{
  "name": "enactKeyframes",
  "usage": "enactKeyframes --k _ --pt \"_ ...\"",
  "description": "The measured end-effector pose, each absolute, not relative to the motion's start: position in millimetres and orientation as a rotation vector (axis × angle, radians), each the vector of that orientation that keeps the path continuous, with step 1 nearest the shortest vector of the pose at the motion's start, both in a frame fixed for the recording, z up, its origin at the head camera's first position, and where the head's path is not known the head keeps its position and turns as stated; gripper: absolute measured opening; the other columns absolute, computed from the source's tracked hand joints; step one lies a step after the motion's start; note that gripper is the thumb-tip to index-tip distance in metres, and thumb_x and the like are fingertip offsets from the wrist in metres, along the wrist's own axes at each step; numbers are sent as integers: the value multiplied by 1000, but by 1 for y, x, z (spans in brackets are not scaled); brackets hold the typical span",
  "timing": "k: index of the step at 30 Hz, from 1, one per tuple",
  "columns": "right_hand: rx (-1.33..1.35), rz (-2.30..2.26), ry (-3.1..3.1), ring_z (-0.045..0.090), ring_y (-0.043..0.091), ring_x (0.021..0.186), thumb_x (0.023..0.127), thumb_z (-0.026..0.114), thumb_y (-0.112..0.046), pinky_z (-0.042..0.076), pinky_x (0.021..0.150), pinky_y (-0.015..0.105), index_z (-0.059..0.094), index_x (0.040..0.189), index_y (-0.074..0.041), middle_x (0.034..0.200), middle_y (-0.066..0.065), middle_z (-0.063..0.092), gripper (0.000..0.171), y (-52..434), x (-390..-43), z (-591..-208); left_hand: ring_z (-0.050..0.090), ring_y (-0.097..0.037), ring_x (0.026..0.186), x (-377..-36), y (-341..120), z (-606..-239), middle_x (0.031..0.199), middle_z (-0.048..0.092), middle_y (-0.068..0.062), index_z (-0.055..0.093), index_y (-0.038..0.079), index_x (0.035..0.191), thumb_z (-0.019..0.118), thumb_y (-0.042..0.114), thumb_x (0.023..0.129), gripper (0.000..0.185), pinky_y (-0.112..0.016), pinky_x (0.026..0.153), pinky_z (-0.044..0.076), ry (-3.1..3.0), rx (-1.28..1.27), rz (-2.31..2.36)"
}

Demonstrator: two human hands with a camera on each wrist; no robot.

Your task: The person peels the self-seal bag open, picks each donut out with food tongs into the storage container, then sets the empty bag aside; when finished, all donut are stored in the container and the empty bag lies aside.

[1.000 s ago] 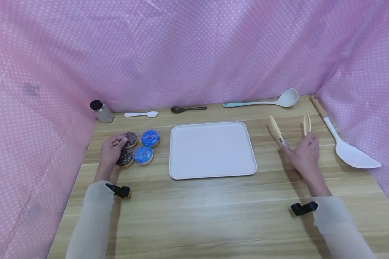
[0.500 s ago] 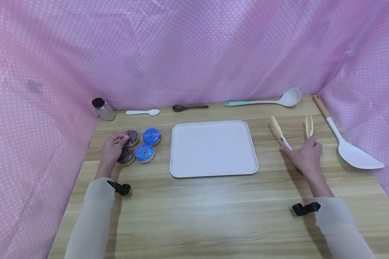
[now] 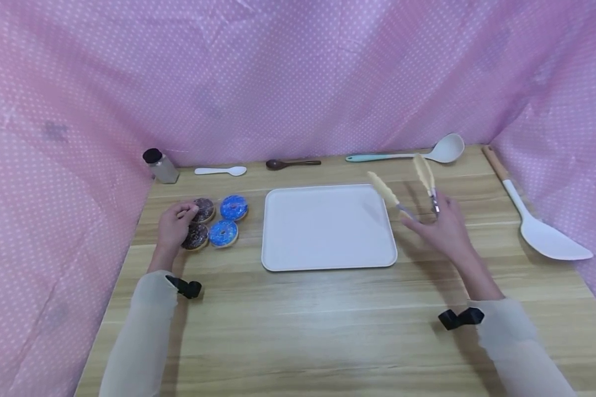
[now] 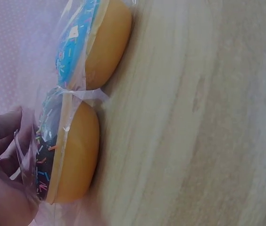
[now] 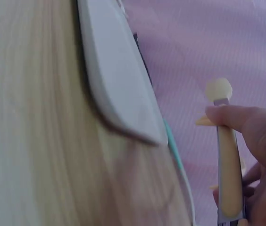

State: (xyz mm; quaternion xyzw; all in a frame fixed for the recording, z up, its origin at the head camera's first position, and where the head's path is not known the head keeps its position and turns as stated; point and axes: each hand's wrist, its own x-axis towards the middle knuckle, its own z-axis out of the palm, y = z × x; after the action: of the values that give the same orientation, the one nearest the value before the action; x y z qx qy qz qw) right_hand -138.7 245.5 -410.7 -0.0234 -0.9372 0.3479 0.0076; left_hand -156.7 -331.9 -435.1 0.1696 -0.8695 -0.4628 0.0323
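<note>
1. While the right hand (image 3: 439, 223) grips a pair of cream-tipped metal tongs (image 3: 407, 184) and holds them lifted above the wooden table (image 3: 298, 325), their two arms are spread apart, one tip over the right edge of the flat white rectangular tray (image 3: 328, 227).
2. In the right wrist view the fingers (image 5: 246, 122) curl round one tong arm.
3. The left hand (image 3: 175, 226) rests on a clear plastic pack of four round doughnuts (image 3: 217, 220), two chocolate-iced and two blue-iced, lying just left of the tray.
4. Its fingertips (image 4: 5, 127) pinch the wrapping beside a chocolate doughnut (image 4: 64, 150).
5. Along the back edge lie a small white spoon (image 3: 221, 171), a dark wooden spoon (image 3: 292, 163) and a white ladle with a teal handle (image 3: 417, 153).
6. A small jar with a black cap (image 3: 160, 166) stands at the back left corner.
7. A white spatula with a wooden handle (image 3: 536, 220) lies at the right, against the pink dotted cloth (image 3: 298, 77).
</note>
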Motion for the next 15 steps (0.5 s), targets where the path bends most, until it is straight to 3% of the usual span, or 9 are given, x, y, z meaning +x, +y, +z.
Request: enactKeyframes --k 6,11,15 --pt "312 1038 -3007 48 34 96 73 76 -56 44 74 44 31 148 -13 125 21 44 97 205 -144 -397 43 -28 132 -158 -333 -438 135 53 -14 59 -2 112 52 34 98 40 -44 110 37 -2645 504 -1437" --pt "564 974 -3097 51 31 106 73 73 -61 47 82 44 27 150 -12 131 13 46 103 170 -148 -393 46 -27 130 -158 -334 -438 134 54 -14 60 -3 112 53 34 98 40 -42 109 39 -2632 491 -1425" --pt "745 966 -3111 52 28 109 75 73 -58 47 86 43 32 149 -12 128 9 50 96 142 -152 -390 47 -26 129 -158 -333 -438 133 53 -14 60 -4 111 54 32 98 39 -41 108 40 -2611 491 -1437"
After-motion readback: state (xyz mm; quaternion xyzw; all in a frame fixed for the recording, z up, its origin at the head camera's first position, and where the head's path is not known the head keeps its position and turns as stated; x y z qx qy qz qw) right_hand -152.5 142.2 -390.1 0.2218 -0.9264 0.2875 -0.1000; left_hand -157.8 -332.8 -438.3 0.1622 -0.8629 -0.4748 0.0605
